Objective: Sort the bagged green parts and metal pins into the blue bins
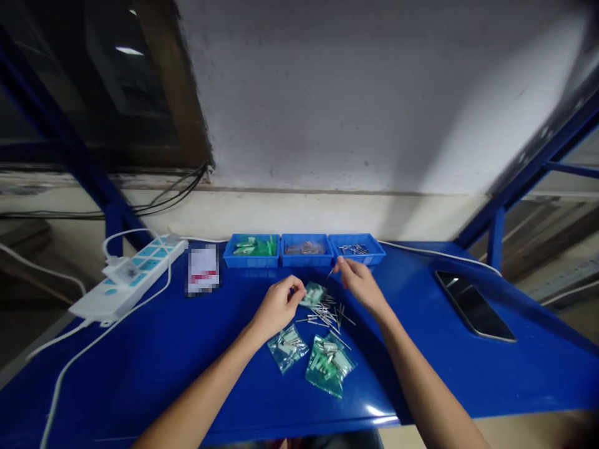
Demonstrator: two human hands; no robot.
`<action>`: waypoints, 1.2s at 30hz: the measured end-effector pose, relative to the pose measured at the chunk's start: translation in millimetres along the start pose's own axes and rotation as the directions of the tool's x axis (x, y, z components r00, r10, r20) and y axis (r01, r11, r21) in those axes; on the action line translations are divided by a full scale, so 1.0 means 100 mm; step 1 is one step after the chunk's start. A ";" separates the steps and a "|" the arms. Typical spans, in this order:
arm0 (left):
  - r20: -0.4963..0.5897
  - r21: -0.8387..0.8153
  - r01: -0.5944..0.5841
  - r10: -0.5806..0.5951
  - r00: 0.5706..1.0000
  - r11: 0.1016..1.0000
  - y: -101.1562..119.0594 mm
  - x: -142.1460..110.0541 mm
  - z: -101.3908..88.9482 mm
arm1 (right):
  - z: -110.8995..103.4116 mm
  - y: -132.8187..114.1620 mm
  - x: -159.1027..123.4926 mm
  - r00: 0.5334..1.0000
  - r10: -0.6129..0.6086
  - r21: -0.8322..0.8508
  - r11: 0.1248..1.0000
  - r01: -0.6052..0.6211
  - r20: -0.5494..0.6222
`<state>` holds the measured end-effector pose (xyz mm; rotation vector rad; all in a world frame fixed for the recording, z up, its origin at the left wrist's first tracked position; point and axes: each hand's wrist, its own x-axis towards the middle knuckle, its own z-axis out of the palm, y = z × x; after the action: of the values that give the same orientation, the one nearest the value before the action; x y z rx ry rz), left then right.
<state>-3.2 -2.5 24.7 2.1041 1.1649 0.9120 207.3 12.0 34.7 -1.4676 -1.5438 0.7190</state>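
Note:
My left hand (281, 305) is closed in a pinch at the edge of a small clear plastic bag (313, 295) with pale green pieces inside. My right hand (359, 282) pinches a thin metal pin (330, 273), rivet-like in shape, just in front of the right blue bin. Between the hands lies a loose pile of similar metal pins (329, 313). Nearer to me are two filled plastic bags: one bag (287, 347) on the left and a bigger bag (329, 365) on the right, both with pale and metal pieces showing through.
Along the back of the blue table (224, 374) stand a bin of green pieces (253, 262), a middle bin (306, 260) and a bin of metal pins (358, 259). A power strip (135, 274) with cables and a blurred card (203, 269) lie left; a phone (475, 305) lies right.

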 end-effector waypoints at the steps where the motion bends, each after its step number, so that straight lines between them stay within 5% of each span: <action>1: -0.091 0.002 -0.017 0.017 0.996 1.000 0.00 0.00 -0.01 | 0.09 -0.03 -0.02 0.996 0.030 0.094 0.995 -0.038 0.086; 5: -0.244 0.049 -0.126 0.135 0.960 0.991 -0.02 -0.03 0.01 | 0.36 -0.13 -0.13 0.946 0.097 0.451 0.861 -0.236 0.309; 8: -0.197 0.150 -0.252 0.278 0.940 0.956 -0.01 -0.06 0.03 | 0.42 -0.22 -0.22 0.941 0.091 0.672 0.677 -0.299 0.327; 11: -0.136 0.263 -0.309 0.352 0.926 0.914 0.01 -0.07 0.04 | 0.40 -0.29 -0.26 0.963 0.073 0.736 0.631 -0.245 0.258; 14: -0.146 0.208 -0.247 0.280 0.949 0.946 0.03 -0.05 0.02 | 0.36 -0.29 -0.25 0.991 0.078 0.679 0.723 -0.130 0.106; 19: -0.113 -0.205 0.049 -0.074 0.991 0.978 -0.01 0.01 0.01 | 0.36 -0.23 -0.26 0.990 -0.112 0.400 0.907 0.135 -0.080; 23: -0.054 -0.493 0.198 -0.256 0.965 0.847 -0.04 0.05 0.04 | 0.42 -0.21 -0.33 0.905 -0.425 0.116 0.898 0.425 -0.028; 26: -0.120 -0.470 0.157 -0.238 0.964 0.869 -0.04 0.05 0.03 | 0.46 -0.23 -0.38 0.851 -0.526 -0.011 0.851 0.525 -0.016; 30: -0.289 -0.081 -0.078 0.052 0.956 0.994 -0.05 -0.01 0.03 | 0.46 -0.27 -0.39 0.936 -0.346 0.042 0.936 0.349 -0.059; 33: -0.226 0.138 -0.210 0.238 0.945 0.968 -0.06 -0.05 0.07 | 0.46 -0.26 -0.35 0.993 -0.115 0.246 0.964 0.104 0.031; 36: -0.159 0.188 -0.236 0.266 0.951 0.954 -0.04 -0.06 0.10 | 0.49 -0.21 -0.32 0.999 -0.004 0.340 0.940 -0.009 0.040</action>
<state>-0.1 -7.5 14.4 2.3864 1.1106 1.1828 152.9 -14.7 24.0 -1.2021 -1.3646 0.9692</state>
